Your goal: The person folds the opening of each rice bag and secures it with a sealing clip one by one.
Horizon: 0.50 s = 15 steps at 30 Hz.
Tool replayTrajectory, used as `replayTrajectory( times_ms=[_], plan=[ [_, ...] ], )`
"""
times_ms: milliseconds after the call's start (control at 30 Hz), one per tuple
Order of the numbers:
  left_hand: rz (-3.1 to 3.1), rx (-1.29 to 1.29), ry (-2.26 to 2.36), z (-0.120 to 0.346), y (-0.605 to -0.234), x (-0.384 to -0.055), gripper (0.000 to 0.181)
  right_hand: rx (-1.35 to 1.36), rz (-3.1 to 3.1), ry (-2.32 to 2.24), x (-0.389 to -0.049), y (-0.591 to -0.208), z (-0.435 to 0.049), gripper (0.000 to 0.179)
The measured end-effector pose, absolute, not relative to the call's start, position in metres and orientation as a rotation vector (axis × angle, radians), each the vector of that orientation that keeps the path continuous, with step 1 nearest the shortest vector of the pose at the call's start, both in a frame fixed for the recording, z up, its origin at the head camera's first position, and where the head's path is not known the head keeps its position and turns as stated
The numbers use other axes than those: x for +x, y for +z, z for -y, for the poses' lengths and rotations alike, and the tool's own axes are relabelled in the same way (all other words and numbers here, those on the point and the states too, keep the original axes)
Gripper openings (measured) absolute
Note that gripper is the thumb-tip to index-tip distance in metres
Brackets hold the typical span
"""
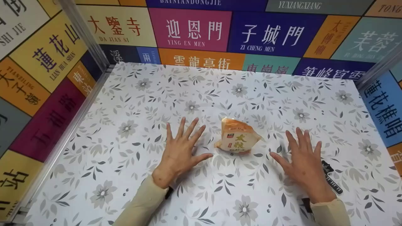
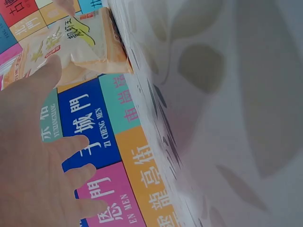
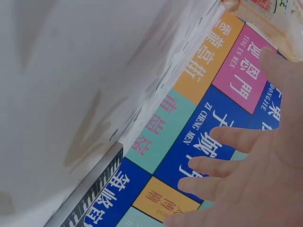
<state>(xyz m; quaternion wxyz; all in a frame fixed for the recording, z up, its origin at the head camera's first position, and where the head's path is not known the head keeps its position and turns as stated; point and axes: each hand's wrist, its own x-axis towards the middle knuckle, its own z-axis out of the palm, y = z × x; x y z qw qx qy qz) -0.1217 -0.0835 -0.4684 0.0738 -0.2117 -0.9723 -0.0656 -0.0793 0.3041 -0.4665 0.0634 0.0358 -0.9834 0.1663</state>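
Observation:
A small orange-and-cream plastic food packet (image 1: 239, 139) with gold Chinese lettering stands on the flowered tabletop between the two hands. My left hand (image 1: 180, 147), fingers spread, is to the left of it, the thumb pointing towards the packet across a gap. On the other side my right hand (image 1: 303, 163) is spread too, its thumb turned towards the packet and apart from it. Neither hand holds anything. Part of the packet (image 2: 80, 45) shows beyond the thumb in the left wrist view, and a corner of the packet (image 3: 279, 23) appears at upper right in the right wrist view.
A flat black item (image 1: 333, 183) with white marks lies beside the right wrist, partly hidden under it. White flowered covering spreads over the table (image 1: 163, 91). Upright panels with coloured Chinese sign tiles (image 1: 191, 29) border the table at the back and both sides.

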Motion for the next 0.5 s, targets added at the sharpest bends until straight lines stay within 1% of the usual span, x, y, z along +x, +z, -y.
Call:
replayTrajectory(
  times_ms=[267,500],
  plan=[
    [2.931,-0.647,-0.246,0.077,-0.465,-0.121,0.087,0.161,2.93,0.523,-0.078,-0.462,-0.301,0.081],
    [2.905,-0.672,-0.283,0.07,-0.461,-0.122,0.077,0.257,2.788,0.53,-0.079,-0.461,-0.294,0.061]
  ],
)
